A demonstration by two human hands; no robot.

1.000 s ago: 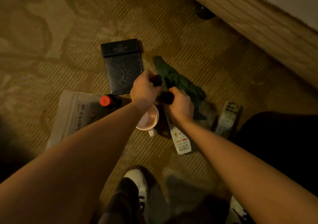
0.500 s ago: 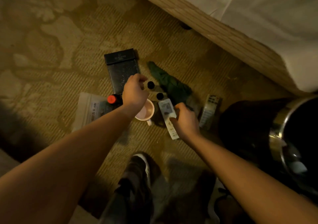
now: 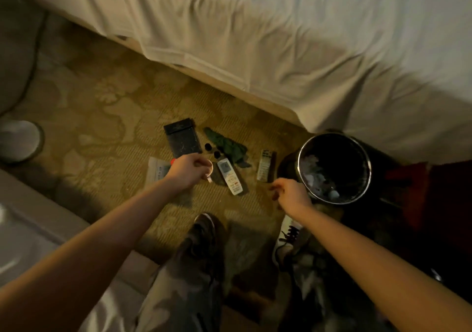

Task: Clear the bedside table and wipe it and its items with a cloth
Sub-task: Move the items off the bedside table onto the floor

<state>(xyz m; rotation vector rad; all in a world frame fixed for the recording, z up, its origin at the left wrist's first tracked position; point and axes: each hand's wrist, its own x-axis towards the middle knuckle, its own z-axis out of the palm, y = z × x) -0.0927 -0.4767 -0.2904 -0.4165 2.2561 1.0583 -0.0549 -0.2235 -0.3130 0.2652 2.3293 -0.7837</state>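
The cleared items lie on the patterned carpet. A black folder (image 3: 182,140) is farthest, with a crumpled green cloth (image 3: 227,146) to its right and two small dark round objects (image 3: 208,146) between them. A white remote (image 3: 229,176) and a second remote (image 3: 265,165) lie nearer. My left hand (image 3: 187,169) hovers with loosely curled fingers over a pink cup (image 3: 210,169), hiding most of it and of a red-capped bottle (image 3: 173,161). My right hand (image 3: 288,191) hangs loosely curled and holds nothing, right of the white remote. The bedside table is out of view.
A printed paper (image 3: 157,169) lies left of the cup. A round bin (image 3: 334,168) with rubbish stands at the right. A bed with a white sheet (image 3: 306,50) fills the top. My shoes (image 3: 204,229) are just below the items.
Both hands let go of the two small dark objects on the carpet and drew back. My right hand moved right toward the bin. The view rose, showing the bed and bin.
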